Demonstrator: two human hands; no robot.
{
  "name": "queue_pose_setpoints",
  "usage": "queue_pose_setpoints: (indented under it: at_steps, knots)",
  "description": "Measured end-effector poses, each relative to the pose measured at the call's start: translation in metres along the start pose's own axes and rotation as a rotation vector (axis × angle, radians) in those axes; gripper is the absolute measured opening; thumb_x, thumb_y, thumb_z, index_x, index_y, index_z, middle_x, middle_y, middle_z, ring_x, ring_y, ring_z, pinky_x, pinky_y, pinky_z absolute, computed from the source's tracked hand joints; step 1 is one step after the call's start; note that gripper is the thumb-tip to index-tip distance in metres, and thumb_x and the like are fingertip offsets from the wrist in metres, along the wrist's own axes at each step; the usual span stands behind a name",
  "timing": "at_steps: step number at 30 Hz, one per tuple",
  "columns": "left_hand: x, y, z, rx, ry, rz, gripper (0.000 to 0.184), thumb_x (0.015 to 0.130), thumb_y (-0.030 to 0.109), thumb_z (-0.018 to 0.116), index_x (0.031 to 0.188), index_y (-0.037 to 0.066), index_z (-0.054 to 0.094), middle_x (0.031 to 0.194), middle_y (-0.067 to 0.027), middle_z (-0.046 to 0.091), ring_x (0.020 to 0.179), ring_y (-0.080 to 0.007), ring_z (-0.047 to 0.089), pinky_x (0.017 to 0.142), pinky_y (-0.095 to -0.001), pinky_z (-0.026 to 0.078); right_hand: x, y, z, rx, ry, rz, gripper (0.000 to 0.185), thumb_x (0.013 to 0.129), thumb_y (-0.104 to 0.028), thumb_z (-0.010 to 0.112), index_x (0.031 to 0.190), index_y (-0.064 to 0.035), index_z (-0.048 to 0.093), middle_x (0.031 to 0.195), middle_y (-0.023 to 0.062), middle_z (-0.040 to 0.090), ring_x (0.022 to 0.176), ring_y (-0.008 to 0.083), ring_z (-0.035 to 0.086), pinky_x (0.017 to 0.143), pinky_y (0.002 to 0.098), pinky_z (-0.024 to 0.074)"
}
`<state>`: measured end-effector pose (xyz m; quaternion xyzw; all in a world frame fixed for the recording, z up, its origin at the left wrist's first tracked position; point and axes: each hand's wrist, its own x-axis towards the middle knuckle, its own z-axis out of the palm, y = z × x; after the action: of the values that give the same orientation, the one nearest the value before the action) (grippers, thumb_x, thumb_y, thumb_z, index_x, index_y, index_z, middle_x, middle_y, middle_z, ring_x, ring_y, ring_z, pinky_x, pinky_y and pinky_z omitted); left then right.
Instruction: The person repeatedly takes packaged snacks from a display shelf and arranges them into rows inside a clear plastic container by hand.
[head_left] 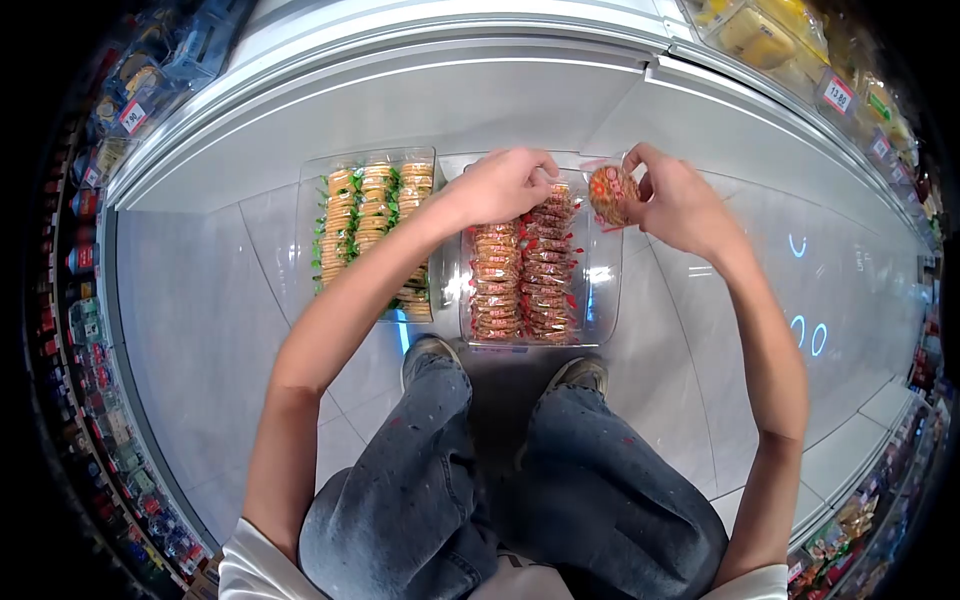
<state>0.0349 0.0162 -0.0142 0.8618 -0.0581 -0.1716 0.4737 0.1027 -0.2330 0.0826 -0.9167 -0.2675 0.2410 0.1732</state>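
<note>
Between the thumb and fingers of my right hand [680, 200] is a round, flat, wrapped cookie [610, 194] with red print, held up beside the far right corner of a clear plastic bin [598, 300]. That bin stands on the floor before my feet, with two rows of similar wrapped cookies [497, 285] packed on edge. My left hand [505, 185] is over the far end of these rows, its fingers curled together; whatever they may grip is hidden. To the left, a second clear bin [305, 245] holds rows of pale round cookies [340, 225] in green-edged wrappers.
My shoes [432, 350] are close to the bins' near edges. A white shelf base [480, 95] rises beyond them. Stocked shelves with price tags [838, 93] line the sides, and grey floor tiles [210, 330] extend around the bins.
</note>
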Motion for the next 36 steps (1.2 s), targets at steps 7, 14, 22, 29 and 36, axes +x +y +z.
queue_pose_setpoints:
  at_steps: [7,14,22,29,36]
  knots:
    - [0.005,-0.019,0.019,0.080,0.016,-0.073,0.028,0.101,0.014,0.066,0.124,-0.002,0.072,0.102,-0.0173,0.079,0.097,-0.0234,0.077,0.089,-0.0378,0.060,0.049,0.045,0.116,-0.193,-0.024,0.063,0.039,0.086,-0.005,0.076,0.116,0.0139,0.060,0.108,0.0335,0.074,0.101,0.0496,0.074,0.088,0.0531,0.0626]
    - [0.005,-0.023,0.017,-0.062,0.059,-0.055,0.031,0.101,0.016,0.068,0.127,0.000,0.073,0.106,-0.0158,0.080,0.099,-0.0232,0.077,0.089,-0.0375,0.060,0.091,0.073,0.180,-0.186,-0.019,-0.016,0.025,0.086,-0.005,0.076,0.105,0.0095,0.072,0.111,0.0313,0.075,0.107,0.0474,0.074,0.093,0.0516,0.0622]
    - [-0.005,-0.022,0.002,-0.134,0.056,-0.099,0.029,0.104,0.015,0.066,0.127,-0.002,0.071,0.111,-0.0159,0.079,0.102,-0.0211,0.076,0.089,-0.0359,0.059,0.079,0.051,0.080,0.005,-0.144,0.048,0.008,0.093,0.000,0.069,0.100,0.0024,0.066,0.095,0.0219,0.074,0.091,0.0325,0.078,0.078,0.0402,0.0623]
    - [-0.019,0.022,-0.033,-0.414,0.106,0.037,0.026,0.108,0.006,0.060,0.131,-0.005,0.066,0.120,-0.0089,0.074,0.114,-0.0150,0.069,0.099,-0.0302,0.056,0.046,-0.048,-0.080,0.683,0.286,-0.221,0.014,0.105,-0.010,0.066,0.102,0.0045,0.064,0.092,0.0089,0.074,0.084,0.0142,0.075,0.077,0.0295,0.0622]
    - [-0.036,0.079,-0.059,-0.569,0.135,0.172,0.028,0.107,0.002,0.059,0.134,-0.001,0.066,0.129,-0.0092,0.072,0.120,-0.0148,0.067,0.105,-0.0317,0.054,0.131,-0.092,-0.157,-0.106,1.209,-0.364,0.053,0.098,-0.039,0.077,0.126,0.0043,0.063,0.108,0.0195,0.078,0.100,0.0324,0.077,0.095,0.0436,0.0597]
